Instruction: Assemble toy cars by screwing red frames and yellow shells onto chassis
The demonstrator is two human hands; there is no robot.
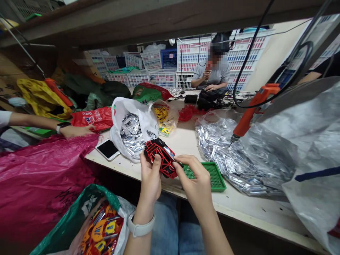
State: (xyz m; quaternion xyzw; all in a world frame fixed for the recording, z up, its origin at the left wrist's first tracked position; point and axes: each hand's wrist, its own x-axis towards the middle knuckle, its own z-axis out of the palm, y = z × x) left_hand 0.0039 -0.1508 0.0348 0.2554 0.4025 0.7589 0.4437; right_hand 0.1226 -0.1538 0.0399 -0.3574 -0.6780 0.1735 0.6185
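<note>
My left hand grips a black plastic toy part with a red lattice frame, perhaps a toy vehicle body, with the thumb across its front. A shiny silver piece lies along its upper right side. The fingers of my right hand are closed at the lower end of that silver piece, against the part; the fingertips partly hide the contact. Beneath my right hand is a green perforated tray holding some tiny items. Just behind the toy part, a white bag stands open, full of silver pieces.
An orange electric screwdriver hangs at right over a clear bag of silver pieces. A phone lies left, near a co-worker's hand. Yellow parts fill another bag. Another person sits opposite.
</note>
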